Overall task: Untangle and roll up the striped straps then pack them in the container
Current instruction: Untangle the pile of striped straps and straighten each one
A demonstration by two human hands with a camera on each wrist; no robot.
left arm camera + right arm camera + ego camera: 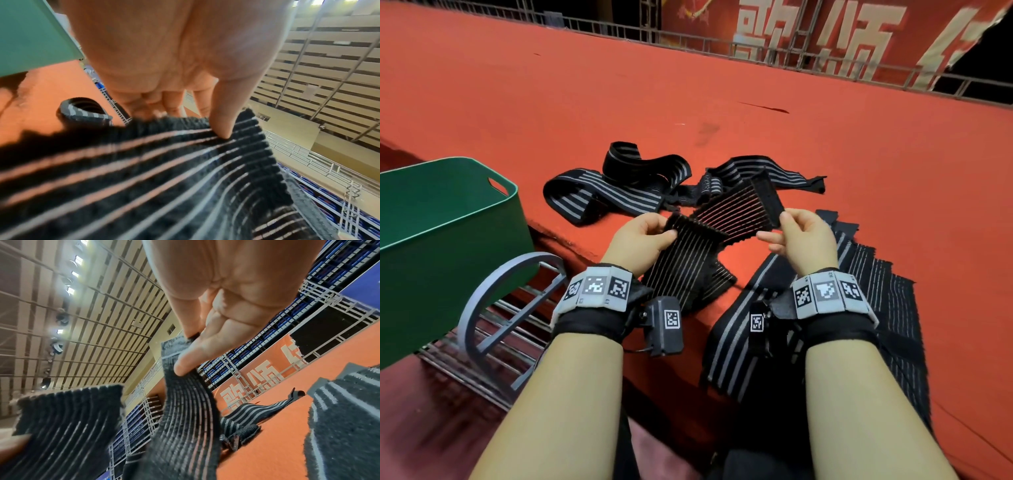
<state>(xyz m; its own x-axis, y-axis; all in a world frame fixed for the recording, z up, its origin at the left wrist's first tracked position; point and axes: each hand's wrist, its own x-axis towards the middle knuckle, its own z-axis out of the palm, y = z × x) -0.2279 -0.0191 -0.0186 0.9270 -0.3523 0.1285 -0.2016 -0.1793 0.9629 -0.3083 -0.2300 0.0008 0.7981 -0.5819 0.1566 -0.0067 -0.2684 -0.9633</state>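
**Both hands pinching one striped strap above the red surface**

We see the left hand (pixel 640 236) and the right hand (pixel 803 236) raised side by side over the near edge of the red surface (pixel 619 96), each gripping the same thin-striped strap (pixel 726 219). The left hand's thumb lies on top of the fabric and its fingers are curled beneath, so the strap's edge is pinched between them; in the left wrist view the thumb (pixel 224 113) presses into the ribbed weave while the fingers fold behind it. The right hand pinches the strap's plain black end tab (pixel 768 197) between thumb and forefinger, its other fingers loosely curled below. In the right wrist view that forefinger (pixel 197 353) lies along the tab and the strap curves down from it.

Between the hands the strap is folded, and a long part of it hangs down from the left hand towards the person's lap.

The other straps lie on the red surface. A tangled pile of broad-striped straps (pixel 619 185) lies just beyond the hands, looped and crossed over one another. More straps (pixel 866 294) are spread flat under and beside the right wrist, some hanging over the near edge.

The green container (pixel 448 219) stands to the left of the hands, well apart from them; from here we see no strap inside it.
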